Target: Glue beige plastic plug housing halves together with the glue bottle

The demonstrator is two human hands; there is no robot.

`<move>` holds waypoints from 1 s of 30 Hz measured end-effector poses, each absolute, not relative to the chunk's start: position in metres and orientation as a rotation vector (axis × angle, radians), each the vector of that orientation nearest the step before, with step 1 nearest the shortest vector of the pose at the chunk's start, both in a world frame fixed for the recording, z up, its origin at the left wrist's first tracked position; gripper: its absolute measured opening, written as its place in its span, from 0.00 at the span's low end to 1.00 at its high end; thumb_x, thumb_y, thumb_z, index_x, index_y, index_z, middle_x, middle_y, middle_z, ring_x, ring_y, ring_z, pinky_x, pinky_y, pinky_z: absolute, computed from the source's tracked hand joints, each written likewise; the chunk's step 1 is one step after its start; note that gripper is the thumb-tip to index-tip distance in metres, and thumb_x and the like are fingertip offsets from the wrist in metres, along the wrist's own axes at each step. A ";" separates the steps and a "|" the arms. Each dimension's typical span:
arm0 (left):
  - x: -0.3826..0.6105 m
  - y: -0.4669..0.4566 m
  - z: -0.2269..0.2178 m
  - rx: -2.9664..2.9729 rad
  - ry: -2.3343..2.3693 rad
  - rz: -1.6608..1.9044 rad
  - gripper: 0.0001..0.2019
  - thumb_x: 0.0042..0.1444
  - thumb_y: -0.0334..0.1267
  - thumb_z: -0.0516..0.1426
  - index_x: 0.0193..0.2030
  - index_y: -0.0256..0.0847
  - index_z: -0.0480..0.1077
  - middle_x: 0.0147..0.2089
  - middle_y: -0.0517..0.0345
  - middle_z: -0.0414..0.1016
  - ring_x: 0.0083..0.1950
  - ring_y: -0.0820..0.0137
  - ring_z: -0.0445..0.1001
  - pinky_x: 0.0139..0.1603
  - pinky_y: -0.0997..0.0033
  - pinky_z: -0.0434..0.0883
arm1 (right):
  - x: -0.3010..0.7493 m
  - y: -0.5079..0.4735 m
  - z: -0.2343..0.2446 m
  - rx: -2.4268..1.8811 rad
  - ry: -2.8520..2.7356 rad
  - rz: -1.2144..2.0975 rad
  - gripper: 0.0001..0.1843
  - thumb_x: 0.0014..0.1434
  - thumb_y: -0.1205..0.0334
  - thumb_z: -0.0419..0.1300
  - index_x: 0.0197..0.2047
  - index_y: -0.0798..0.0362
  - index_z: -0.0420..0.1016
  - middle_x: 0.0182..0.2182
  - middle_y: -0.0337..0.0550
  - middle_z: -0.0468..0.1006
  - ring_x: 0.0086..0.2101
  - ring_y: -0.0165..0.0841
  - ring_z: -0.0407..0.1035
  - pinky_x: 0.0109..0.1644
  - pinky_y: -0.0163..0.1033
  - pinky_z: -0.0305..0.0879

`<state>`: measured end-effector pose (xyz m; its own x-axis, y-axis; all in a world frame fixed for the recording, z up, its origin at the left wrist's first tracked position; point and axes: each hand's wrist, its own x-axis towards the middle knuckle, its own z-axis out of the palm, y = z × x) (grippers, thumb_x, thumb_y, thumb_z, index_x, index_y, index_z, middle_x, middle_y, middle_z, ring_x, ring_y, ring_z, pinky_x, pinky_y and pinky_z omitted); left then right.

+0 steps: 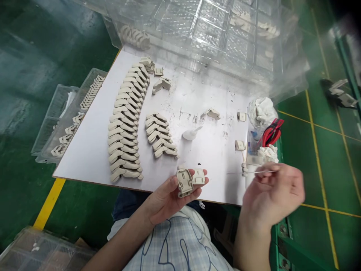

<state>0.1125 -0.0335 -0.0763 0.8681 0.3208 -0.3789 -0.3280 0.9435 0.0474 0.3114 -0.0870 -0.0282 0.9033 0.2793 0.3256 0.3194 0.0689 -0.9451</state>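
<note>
My left hand (169, 197) lies palm up at the near edge of the white board (93, 150). Its fingers are curled around a beige plastic part (184, 183), with a smaller beige piece (199, 177) resting on the fingertips. My right hand (272, 194) is blurred by motion and pinches a thin stick (245, 172) that points left toward the parts. On the board stand a long curved row of beige parts (125, 120) and a shorter row (160, 135) beside it.
Clear plastic trays (225, 34) stack at the board's far side. More trays with beige parts (70, 124) sit to the left. A small white glue bottle (191, 133), crumpled white cloth (262, 109) and a red-handled tool (272, 131) are on the right. The floor is green.
</note>
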 end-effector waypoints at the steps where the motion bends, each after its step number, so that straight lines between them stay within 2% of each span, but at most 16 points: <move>1: 0.112 -0.034 -0.078 -0.010 0.381 0.338 0.17 0.53 0.50 0.68 0.47 0.44 0.81 0.61 0.52 0.77 0.67 0.55 0.70 0.73 0.56 0.59 | 0.322 -0.090 -0.027 -1.544 -0.473 -0.195 0.13 0.59 0.56 0.63 0.27 0.49 0.64 0.23 0.34 0.64 0.24 0.29 0.57 0.27 0.37 0.49; 5: 0.107 -0.034 -0.083 0.036 0.358 0.334 0.16 0.58 0.51 0.64 0.50 0.47 0.80 0.66 0.53 0.74 0.70 0.57 0.68 0.70 0.62 0.63 | 0.370 -0.106 -0.028 -1.627 -0.409 -0.726 0.12 0.57 0.56 0.62 0.27 0.46 0.64 0.23 0.34 0.66 0.22 0.32 0.59 0.28 0.41 0.55; 8: 0.106 -0.032 -0.084 0.085 0.357 0.291 0.16 0.60 0.51 0.63 0.51 0.48 0.80 0.68 0.54 0.71 0.72 0.58 0.65 0.71 0.63 0.63 | 0.395 -0.115 -0.031 -1.642 -0.400 -0.830 0.10 0.58 0.55 0.62 0.28 0.47 0.67 0.24 0.36 0.70 0.24 0.33 0.63 0.30 0.43 0.60; 11: 0.107 -0.032 -0.080 0.119 0.382 0.278 0.17 0.58 0.51 0.64 0.50 0.49 0.80 0.69 0.54 0.70 0.73 0.55 0.63 0.73 0.58 0.58 | 0.402 -0.119 -0.034 -1.704 -0.425 -0.773 0.11 0.55 0.56 0.66 0.28 0.49 0.70 0.24 0.37 0.71 0.25 0.33 0.64 0.31 0.43 0.62; 14: 0.111 -0.033 -0.072 0.184 0.401 0.309 0.20 0.53 0.54 0.67 0.48 0.47 0.81 0.67 0.50 0.72 0.73 0.51 0.61 0.75 0.52 0.53 | 0.388 -0.120 -0.034 -1.826 -0.478 -0.524 0.13 0.49 0.55 0.73 0.32 0.53 0.76 0.23 0.34 0.69 0.25 0.30 0.61 0.29 0.38 0.59; 16: 0.114 -0.032 -0.067 0.266 0.381 0.312 0.21 0.49 0.55 0.68 0.47 0.47 0.82 0.66 0.49 0.73 0.74 0.49 0.59 0.76 0.49 0.49 | 0.365 -0.121 -0.032 -1.803 -0.486 -0.206 0.16 0.48 0.54 0.74 0.35 0.53 0.76 0.22 0.32 0.67 0.23 0.27 0.58 0.27 0.34 0.56; 20: 0.116 -0.027 -0.064 0.408 0.319 0.300 0.21 0.45 0.57 0.70 0.43 0.51 0.83 0.69 0.50 0.70 0.76 0.45 0.53 0.74 0.42 0.48 | 0.302 -0.119 -0.031 -1.551 -0.514 0.890 0.18 0.60 0.45 0.64 0.33 0.52 0.70 0.25 0.38 0.73 0.22 0.28 0.65 0.24 0.32 0.60; 22: 0.114 -0.023 -0.063 0.463 0.323 0.284 0.21 0.43 0.58 0.70 0.41 0.50 0.84 0.69 0.49 0.69 0.78 0.44 0.47 0.73 0.42 0.49 | 0.277 -0.115 -0.032 -1.371 -0.483 1.249 0.18 0.63 0.45 0.60 0.34 0.51 0.69 0.27 0.39 0.73 0.22 0.27 0.64 0.24 0.33 0.63; 26: 0.112 -0.018 -0.059 0.545 0.318 0.269 0.22 0.42 0.59 0.70 0.38 0.46 0.84 0.68 0.48 0.70 0.79 0.46 0.40 0.74 0.46 0.49 | 0.262 -0.107 -0.036 -1.130 -0.369 1.494 0.14 0.62 0.49 0.62 0.35 0.51 0.70 0.31 0.39 0.70 0.26 0.27 0.66 0.26 0.32 0.65; 30: 0.111 -0.017 -0.057 0.575 0.287 0.288 0.22 0.40 0.60 0.71 0.36 0.47 0.84 0.66 0.48 0.72 0.80 0.48 0.38 0.76 0.49 0.42 | 0.266 -0.105 -0.038 -1.020 -0.311 1.635 0.15 0.59 0.47 0.65 0.34 0.50 0.71 0.32 0.40 0.70 0.29 0.30 0.68 0.30 0.35 0.70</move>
<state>0.1114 -0.0165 -0.0566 0.9207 0.3438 -0.1845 -0.1855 0.8017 0.5682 0.2655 -0.1047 -0.0385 0.0021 0.8917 -0.4526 -0.6633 -0.3374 -0.6679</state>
